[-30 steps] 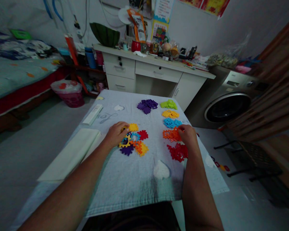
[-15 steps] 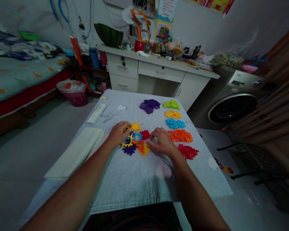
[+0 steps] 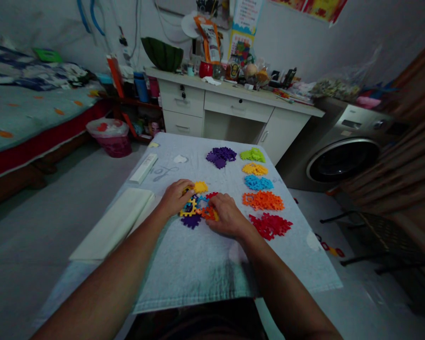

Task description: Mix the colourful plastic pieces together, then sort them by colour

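Note:
A joined cluster of toothed plastic building pieces lies on the cloth-covered table, with a yellow frame piece (image 3: 188,208), a blue piece (image 3: 202,202), a dark purple piece (image 3: 191,221) and a yellow piece (image 3: 200,187). My left hand (image 3: 177,196) grips the cluster's left side, fingers curled round its edge. On the right side my right hand (image 3: 227,215) is closed over an orange piece (image 3: 208,213). Its fingers hide part of that piece and most of a yellow one below. A red piece (image 3: 211,194) peeks out above my right fingertips.
Sorted piles run along the right: red (image 3: 272,225), orange (image 3: 264,200), blue (image 3: 258,182), yellow (image 3: 255,169) and green (image 3: 252,154). A purple pile (image 3: 221,157) lies farther back. At left are a folded pale cloth (image 3: 109,226) and a long white box (image 3: 143,168).
My right hand has moved left and slightly down, onto the cluster's right side, covering the orange and yellow pieces. My left hand keeps its grip.

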Demonstrator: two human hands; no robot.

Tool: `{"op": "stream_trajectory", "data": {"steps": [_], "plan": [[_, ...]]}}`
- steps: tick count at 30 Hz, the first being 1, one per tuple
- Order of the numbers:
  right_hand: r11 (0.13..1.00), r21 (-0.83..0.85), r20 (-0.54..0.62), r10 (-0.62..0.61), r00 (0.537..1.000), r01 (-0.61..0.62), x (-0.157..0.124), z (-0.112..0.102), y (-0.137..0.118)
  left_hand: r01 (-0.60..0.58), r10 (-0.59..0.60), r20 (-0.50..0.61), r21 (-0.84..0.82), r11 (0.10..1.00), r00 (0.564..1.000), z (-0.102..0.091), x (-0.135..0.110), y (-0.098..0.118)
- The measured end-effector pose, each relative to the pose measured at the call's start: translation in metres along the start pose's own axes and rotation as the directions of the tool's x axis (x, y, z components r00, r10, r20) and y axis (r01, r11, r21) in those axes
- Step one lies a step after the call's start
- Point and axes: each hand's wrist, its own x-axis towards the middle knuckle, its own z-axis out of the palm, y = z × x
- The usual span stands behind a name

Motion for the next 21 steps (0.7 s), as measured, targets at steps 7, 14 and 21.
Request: {"op": "stream_trajectory", "data": {"steps": [7,14,21], "plan": [[0.971,0.017,-0.242,0.237,0.941,-0.24,-0.018,-0.037,0.057,0.018,-0.018,0.024,0.011,1.0,1.0,0.0,0.0,0.0],[0.788,-0.066,-0.33,0.562,0.758,-0.613,-0.057,-0.069,0.118,0.022,-0.023,0.028,0.036,0.999,0.999,0.001,0.0,0.0],[0.741,-0.089,-0.385,0.591,0.709,-0.666,-0.049,-0.065,0.109,0.012,-0.014,0.044,0.051,0.999,0.999,-0.003,0.0,0.006]]}}
